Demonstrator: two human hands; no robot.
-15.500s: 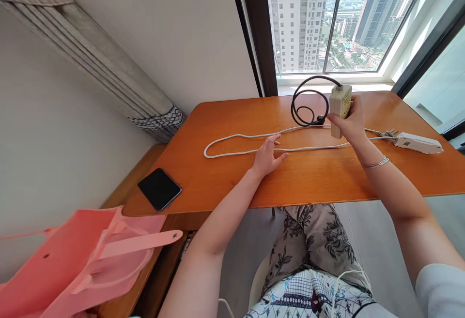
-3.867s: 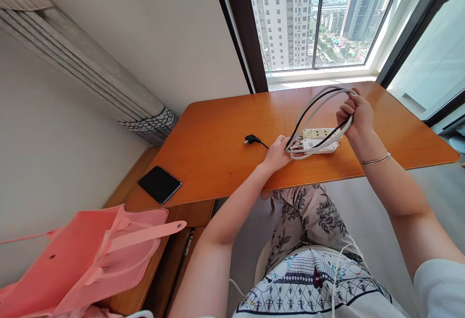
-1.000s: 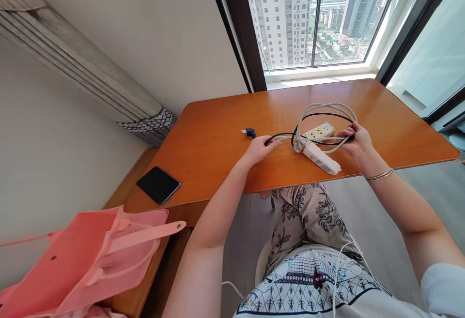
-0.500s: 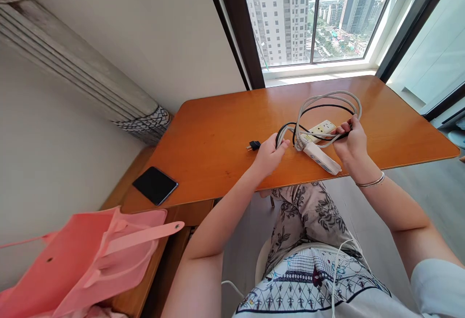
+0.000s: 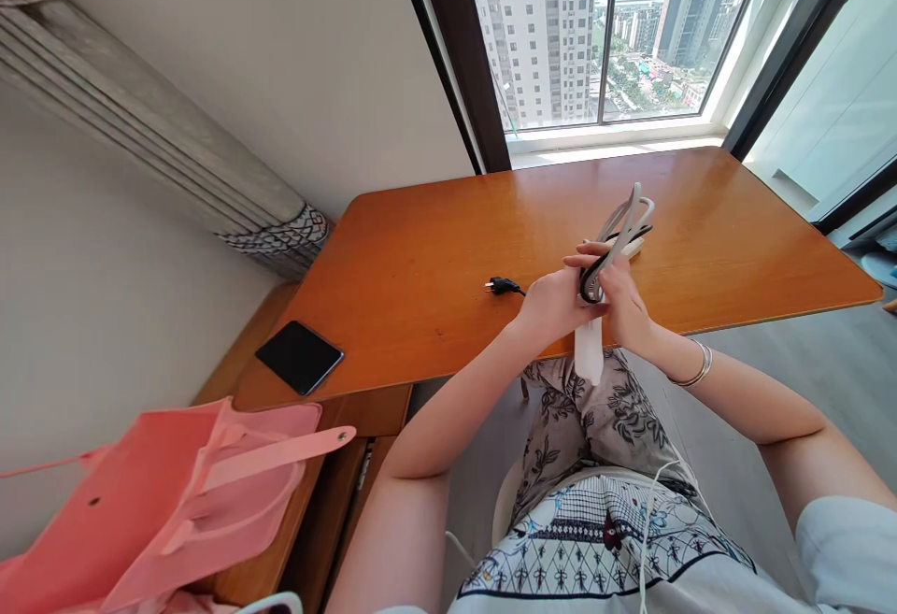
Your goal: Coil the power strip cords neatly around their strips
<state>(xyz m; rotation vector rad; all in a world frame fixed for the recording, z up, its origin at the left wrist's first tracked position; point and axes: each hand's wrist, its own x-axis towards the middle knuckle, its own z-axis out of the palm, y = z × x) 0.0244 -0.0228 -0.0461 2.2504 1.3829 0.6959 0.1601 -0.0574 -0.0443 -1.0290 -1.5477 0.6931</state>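
Bright daylight, entering by the window [image 5: 547,44] beyond the far edge of the bench [image 5: 420,268]; sill [image 5: 617,154] behind the bench near white, city view [image 5: 651,72] pale. Soft sheen on the bench top, window side. Wall [image 5: 336,63] left of the bench dimmer, flat grey. Wide-angle stretch: bag [image 5: 154,492] below the bench's left end drawn out cornerwards. Mostly sharp; cables [image 5: 626,221] over the bench hard to separate strand by strand.
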